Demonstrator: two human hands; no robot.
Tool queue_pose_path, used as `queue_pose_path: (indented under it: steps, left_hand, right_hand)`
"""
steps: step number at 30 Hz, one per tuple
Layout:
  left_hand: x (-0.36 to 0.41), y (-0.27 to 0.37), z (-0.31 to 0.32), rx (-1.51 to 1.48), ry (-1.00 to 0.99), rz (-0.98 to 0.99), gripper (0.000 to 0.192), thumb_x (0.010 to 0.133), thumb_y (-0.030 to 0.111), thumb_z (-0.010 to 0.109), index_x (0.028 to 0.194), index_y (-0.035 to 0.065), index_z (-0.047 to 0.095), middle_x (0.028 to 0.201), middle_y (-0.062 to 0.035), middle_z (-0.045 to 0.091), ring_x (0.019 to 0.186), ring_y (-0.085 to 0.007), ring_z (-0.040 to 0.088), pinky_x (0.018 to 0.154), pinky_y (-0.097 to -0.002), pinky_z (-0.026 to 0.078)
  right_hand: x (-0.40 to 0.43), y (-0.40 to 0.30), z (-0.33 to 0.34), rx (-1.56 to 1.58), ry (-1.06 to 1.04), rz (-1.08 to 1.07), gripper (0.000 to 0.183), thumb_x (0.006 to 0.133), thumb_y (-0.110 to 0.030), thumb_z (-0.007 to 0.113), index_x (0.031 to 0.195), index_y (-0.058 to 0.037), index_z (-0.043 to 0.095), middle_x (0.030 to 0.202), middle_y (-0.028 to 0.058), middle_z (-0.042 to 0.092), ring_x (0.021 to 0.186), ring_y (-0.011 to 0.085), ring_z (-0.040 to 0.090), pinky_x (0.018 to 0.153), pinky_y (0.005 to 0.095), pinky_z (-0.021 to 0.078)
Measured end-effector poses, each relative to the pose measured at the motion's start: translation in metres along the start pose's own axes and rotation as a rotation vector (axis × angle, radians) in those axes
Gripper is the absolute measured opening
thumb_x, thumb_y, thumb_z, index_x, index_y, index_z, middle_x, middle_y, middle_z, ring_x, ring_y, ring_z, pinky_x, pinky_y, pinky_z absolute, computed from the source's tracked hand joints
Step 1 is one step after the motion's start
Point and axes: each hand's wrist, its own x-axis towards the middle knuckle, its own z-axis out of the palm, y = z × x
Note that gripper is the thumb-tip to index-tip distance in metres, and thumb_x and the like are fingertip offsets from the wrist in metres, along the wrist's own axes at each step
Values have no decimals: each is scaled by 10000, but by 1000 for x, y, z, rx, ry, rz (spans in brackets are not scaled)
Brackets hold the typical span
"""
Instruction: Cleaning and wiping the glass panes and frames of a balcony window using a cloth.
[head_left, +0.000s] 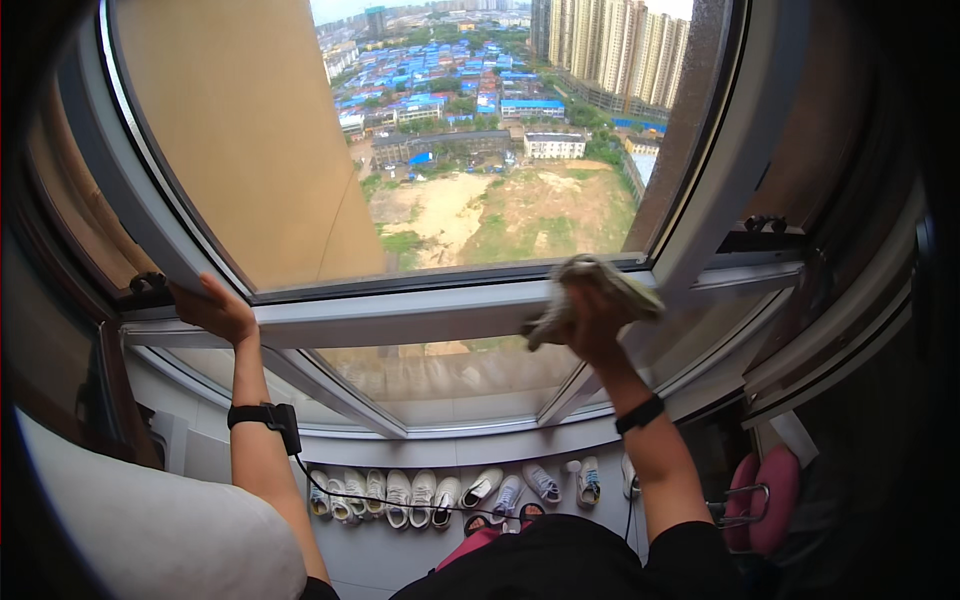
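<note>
My right hand (592, 319) is closed around a greyish cleaning cloth (607, 281), blurred, at the lower right corner of the window. The cloth lies over the bottom rail of the white window frame (420, 315). At the frame's lower left corner, my left hand (216, 309) grips the window frame's edge; part of its fingers is hidden behind the frame. Above the rail is the large glass pane (480, 225), with buildings and bare ground far below outside. Under the rail, a lower glass pane (450, 375) looks smeared or reflective.
Several white shoes (399, 495) stand in a row on the tiled floor below the window. A pink folding chair (772, 499) is at the lower right. A black cable (390, 499) runs from my left wrist strap (266, 420). A pale rounded surface (165, 517) fills the lower left.
</note>
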Motion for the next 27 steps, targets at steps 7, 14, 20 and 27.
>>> queue_pose_path:
  steps: [7,14,20,27]
  left_hand:
    - [-1,5,0,30,31,-7,591,914,447,332,1248,-39,362,1192,-256,439,1027,-398,422,904,-451,311]
    - [15,3,-12,36,41,64,581,907,430,359,1202,-70,392,1142,-282,467,1005,-422,448,885,-456,328]
    - [-63,125,-95,-424,-213,-152,345,898,132,377,1194,-44,372,1188,-210,374,1047,-301,376,903,-386,300]
    - [-144,213,-92,-731,-298,-208,174,898,118,414,1037,15,397,1088,-149,392,993,-264,412,892,-378,327]
  right_hand:
    - [10,-4,-6,-48,211,190,477,824,-348,548,1145,-8,450,1056,211,536,926,388,534,824,467,394]
    - [74,-146,45,456,-227,226,570,703,-200,630,1210,-10,450,1177,182,483,1025,336,502,858,423,423]
    - [89,-170,48,132,23,-140,477,753,-130,502,1212,-8,454,1209,124,455,1106,241,426,906,367,331]
    - [115,-137,25,1076,-160,-35,378,799,-17,479,1175,13,462,1087,185,550,993,300,544,855,336,434]
